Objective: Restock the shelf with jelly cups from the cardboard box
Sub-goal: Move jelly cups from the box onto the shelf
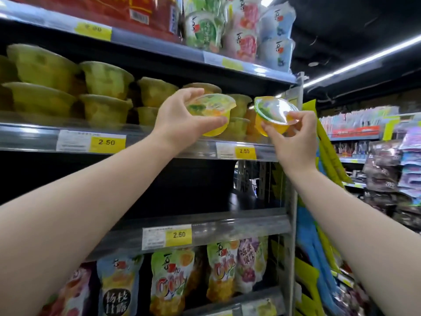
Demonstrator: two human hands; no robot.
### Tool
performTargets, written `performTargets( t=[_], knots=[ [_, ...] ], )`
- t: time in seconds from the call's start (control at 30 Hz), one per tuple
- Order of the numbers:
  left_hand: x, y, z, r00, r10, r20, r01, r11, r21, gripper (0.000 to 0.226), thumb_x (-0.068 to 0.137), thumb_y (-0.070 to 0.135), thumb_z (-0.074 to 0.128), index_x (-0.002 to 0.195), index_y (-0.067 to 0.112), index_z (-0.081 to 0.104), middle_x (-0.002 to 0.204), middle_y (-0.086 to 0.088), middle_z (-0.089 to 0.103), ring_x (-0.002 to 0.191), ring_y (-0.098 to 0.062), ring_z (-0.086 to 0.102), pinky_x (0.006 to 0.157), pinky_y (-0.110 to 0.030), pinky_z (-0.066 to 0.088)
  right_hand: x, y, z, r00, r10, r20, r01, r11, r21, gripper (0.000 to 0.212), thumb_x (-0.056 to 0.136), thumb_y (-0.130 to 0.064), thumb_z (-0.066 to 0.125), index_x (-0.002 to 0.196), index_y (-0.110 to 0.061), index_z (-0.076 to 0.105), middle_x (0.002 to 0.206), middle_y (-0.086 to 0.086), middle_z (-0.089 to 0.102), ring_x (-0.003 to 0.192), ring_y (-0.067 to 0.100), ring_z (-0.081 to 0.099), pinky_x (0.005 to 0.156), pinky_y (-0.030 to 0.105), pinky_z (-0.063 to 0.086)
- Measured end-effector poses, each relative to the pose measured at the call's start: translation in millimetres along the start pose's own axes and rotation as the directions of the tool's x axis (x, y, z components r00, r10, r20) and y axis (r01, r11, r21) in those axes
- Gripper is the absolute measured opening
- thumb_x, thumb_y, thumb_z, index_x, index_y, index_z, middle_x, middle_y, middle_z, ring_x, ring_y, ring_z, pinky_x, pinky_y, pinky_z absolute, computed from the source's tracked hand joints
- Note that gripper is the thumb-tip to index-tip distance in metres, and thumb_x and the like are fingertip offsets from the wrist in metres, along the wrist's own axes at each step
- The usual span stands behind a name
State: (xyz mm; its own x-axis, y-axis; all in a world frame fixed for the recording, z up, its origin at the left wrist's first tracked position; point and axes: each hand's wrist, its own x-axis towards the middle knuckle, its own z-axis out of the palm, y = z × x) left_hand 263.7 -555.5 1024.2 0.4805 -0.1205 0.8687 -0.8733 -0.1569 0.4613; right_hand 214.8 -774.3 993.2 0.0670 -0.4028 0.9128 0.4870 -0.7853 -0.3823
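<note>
My left hand point(180, 117) grips a yellow jelly cup point(210, 112) by its rim, holding it upright just above the front edge of the middle shelf point(159, 142). My right hand point(296, 137) holds a second jelly cup point(274, 116) tilted toward me, its clear lid facing the camera, at the shelf's right end. Behind both, stacked yellow-green jelly cups point(104, 92) fill the shelf in two layers. The cardboard box is out of view.
The top shelf holds bagged jelly packs point(241, 28) and red packs. An almost bare dark shelf sits below, with price tags point(107, 142) reading 2.50. Jelly pouches point(170, 281) hang lowest. A metal upright point(293, 179) ends the unit; an aisle with more goods lies right.
</note>
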Motion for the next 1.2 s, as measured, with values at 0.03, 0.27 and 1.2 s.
performTargets(
  t=[0.03,0.27,1.2],
  knots=[
    [5,1,6,1.0,0.01,-0.004,-0.01,1.0,0.0,0.078,0.063,0.042,0.086,0.131,0.025,0.053,0.116,0.016,0.052,0.111,-0.002,0.05,0.097,-0.02,0.042,11,4,1,1.0,0.01,0.006,-0.01,1.0,-0.029,0.047,0.075,-0.036,0.08,0.102,-0.021,0.044,0.104,-0.007,0.05,0.092,0.013,0.052,0.067,0.009,0.04],
    [27,-1,45,0.999,0.049,-0.017,-0.048,0.999,0.011,0.082,0.061,0.044,0.087,0.133,0.023,0.053,0.125,0.012,0.056,0.116,-0.006,0.053,0.103,-0.029,0.044,55,39,8,0.974,0.146,0.176,-0.098,0.962,-0.255,0.049,0.074,-0.048,0.077,0.104,-0.023,0.047,0.1,-0.005,0.052,0.093,0.016,0.05,0.074,0.029,0.039],
    [74,38,105,0.965,-0.062,0.253,0.113,0.974,-0.195,0.11,0.058,0.057,0.083,0.147,0.015,0.033,0.142,-0.004,0.047,0.125,-0.018,0.049,0.106,-0.037,0.042,62,21,-15,0.927,-0.158,0.341,0.098,0.978,0.185,0.067,0.079,-0.032,0.077,0.131,-0.035,0.036,0.119,-0.003,0.058,0.098,0.012,0.064,0.081,0.028,0.057]
  ],
)
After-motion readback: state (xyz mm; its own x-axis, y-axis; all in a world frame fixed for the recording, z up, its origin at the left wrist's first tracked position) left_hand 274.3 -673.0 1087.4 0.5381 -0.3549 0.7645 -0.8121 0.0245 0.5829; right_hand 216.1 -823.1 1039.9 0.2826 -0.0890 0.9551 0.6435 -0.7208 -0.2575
